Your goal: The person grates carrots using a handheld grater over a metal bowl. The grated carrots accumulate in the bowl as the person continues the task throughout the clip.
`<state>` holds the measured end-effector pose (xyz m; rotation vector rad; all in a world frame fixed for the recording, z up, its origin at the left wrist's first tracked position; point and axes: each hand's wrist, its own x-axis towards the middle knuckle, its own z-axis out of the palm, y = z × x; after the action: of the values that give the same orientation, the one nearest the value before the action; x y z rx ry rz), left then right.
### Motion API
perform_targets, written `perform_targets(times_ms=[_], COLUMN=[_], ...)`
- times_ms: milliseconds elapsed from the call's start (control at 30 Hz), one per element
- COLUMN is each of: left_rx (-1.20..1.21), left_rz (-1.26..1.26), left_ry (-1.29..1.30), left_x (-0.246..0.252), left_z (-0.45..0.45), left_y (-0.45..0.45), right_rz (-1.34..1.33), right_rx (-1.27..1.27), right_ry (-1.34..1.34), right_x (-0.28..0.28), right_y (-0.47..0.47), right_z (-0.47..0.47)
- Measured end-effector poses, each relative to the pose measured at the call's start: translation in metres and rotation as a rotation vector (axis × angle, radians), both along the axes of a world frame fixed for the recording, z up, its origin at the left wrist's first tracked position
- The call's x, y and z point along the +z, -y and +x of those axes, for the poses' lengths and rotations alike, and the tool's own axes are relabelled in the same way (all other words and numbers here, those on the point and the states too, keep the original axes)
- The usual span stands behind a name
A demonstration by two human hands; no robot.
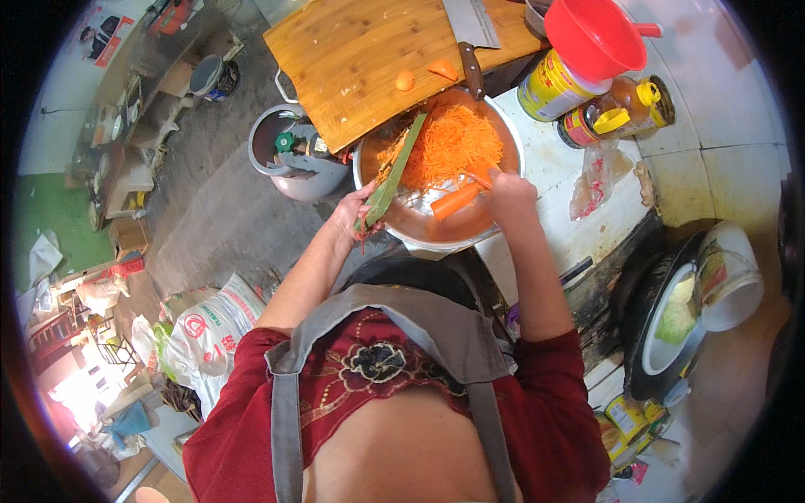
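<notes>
My left hand (358,217) grips the near end of a long green grater board (393,173), which slants over a wide metal basin (517,148). Orange shreds cling along the board's far side. My right hand (514,193) is closed on a piece of carrot (481,173) above the basin's right part. A heap of shredded carrot (462,141) fills the far part of the basin. Another thick carrot piece (454,201) lies in the basin, close to my right hand. Two carrot ends, one of them a round stub (405,80), lie on the wooden cutting board (371,44).
A cleaver (471,56) lies on the cutting board, its handle jutting over the basin. Right of the basin stand a yellow tin (553,88) under a red plastic dipper (594,38) and an oil bottle (622,104). A gas cylinder (311,176) stands left.
</notes>
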<state>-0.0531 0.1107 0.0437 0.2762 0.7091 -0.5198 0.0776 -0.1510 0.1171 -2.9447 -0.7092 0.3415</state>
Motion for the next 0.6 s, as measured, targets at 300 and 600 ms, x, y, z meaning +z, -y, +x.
perform_targets(times_ms=[300,600], left_rx=[-0.009,-0.076], left_rz=[0.0,0.402], left_ry=[-0.087,-0.159], left_x=[-0.001,0.032], left_z=[-0.003,0.003], left_y=[-0.003,0.011], right_rz=[0.132,0.205], right_rx=[0.069,0.16], right_ry=[-0.246,-0.221], right_x=[0.039,-0.026], right_y=[0.023,-0.073], right_z=[-0.039,-0.069])
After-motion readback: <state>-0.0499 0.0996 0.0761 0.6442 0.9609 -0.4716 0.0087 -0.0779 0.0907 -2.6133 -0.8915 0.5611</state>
